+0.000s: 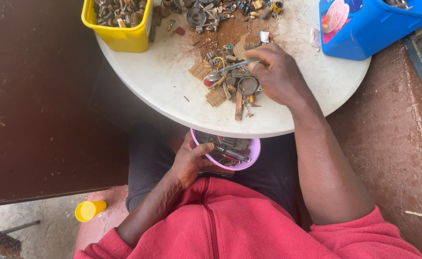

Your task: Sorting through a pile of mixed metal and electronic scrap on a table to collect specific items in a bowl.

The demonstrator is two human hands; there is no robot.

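Observation:
My right hand (pixel 277 74) rests on the round white table (pixel 163 81) and grips a thin metal tool (pixel 230 67), its tip pointing left into a heap of small rusty scrap parts (pixel 230 88). In my lap, my left hand (pixel 189 160) holds the rim of a small purple bowl (pixel 253 152), thumb hooked over the edge. The bowl holds several small dark metal pieces. My red sleeves fill the bottom of the view.
A yellow tub (pixel 122 33) of rusty parts stands at the table's back left. A blue plastic bin (pixel 364 26) sits at the back right. More scrap (pixel 220 14) lies at the table's far edge. A yellow cup (pixel 90 210) lies on the floor at lower left.

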